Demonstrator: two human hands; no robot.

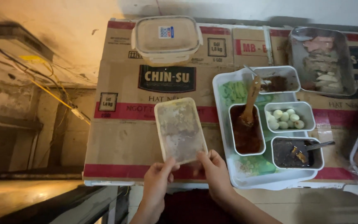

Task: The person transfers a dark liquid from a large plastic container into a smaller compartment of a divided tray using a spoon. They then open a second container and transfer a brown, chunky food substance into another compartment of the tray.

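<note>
Both my hands hold a flat, rectangular clear plastic container (180, 129) with pale, mottled contents, above a cardboard-covered surface (121, 137). My left hand (157, 182) grips its near left corner. My right hand (215, 173) grips its near right corner. The container is tilted slightly, its long side pointing away from me.
A white tray (222, 89) to the right carries small tubs: red sauce with a wooden spoon (246, 128), small white eggs (289, 117), dark sauce with a spoon (297, 152), another dark tub (277, 79). A lidded clear box (166, 38) stands at the back. A metal tray (320, 60) of sliced food sits far right.
</note>
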